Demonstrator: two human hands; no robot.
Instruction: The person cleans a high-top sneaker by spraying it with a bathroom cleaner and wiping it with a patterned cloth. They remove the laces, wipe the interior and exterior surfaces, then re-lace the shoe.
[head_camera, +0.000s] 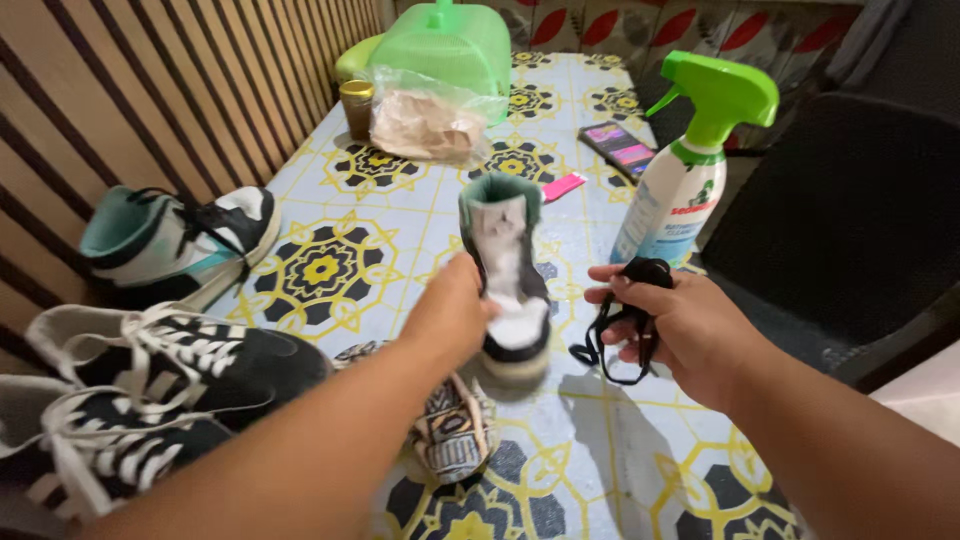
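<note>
We could not see the toe of the high-top shoe (505, 270); our left hand (450, 315) covered its side, and motion blurred it. The lower black sneaker (90, 450) ran off the left edge.

- Left edge blocked: black sneakers (150, 390) and teal high-top (170, 240) stacked against slatted wall (120, 90).
- Centre: upright sneaker (505, 280) and patterned cloth (450, 425) sit in the path.
- Right: spray bottle (690, 160) stands tall near table (340, 290) edge.
- Far end crowded: green container (445, 45), plastic bag (425, 120), jar (356, 105), phone (618, 146).
- Open tabletop between high-top and upright sneaker, also near front right.
</note>
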